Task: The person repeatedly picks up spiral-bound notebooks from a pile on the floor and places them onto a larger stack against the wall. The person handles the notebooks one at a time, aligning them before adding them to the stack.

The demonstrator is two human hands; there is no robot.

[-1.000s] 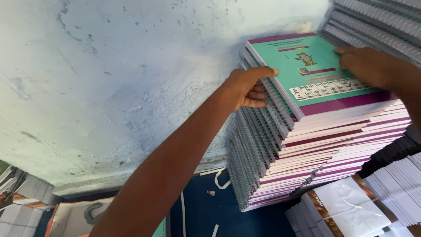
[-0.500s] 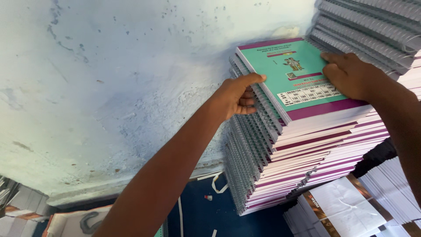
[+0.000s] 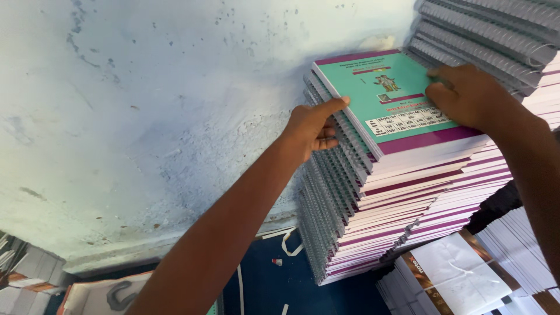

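Observation:
A tall stack of spiral-bound notebooks [image 3: 385, 216] with purple and white edges stands against a pale blue wall. The top notebook [image 3: 385, 99] has a green cover with a purple band. My left hand [image 3: 315, 125] presses against the wire spines at the stack's upper left side, thumb on the top edge. My right hand [image 3: 466, 93] lies flat on the right part of the green cover. A second notebook stack [image 3: 496, 35] rises just behind and to the right, its spiral spines showing.
The stained blue wall [image 3: 146, 116] fills the left and centre. Below lie a dark blue floor [image 3: 262, 286] with paper strips, wrapped paper bundles [image 3: 449, 274] at lower right, more white stacks [image 3: 525, 251] at far right, and cartons [image 3: 105, 294] at lower left.
The view has shifted so the stack sits slightly lower and left. My right hand has slid from the top notebook's far corner down onto its right side; my left hand stays on the spines.

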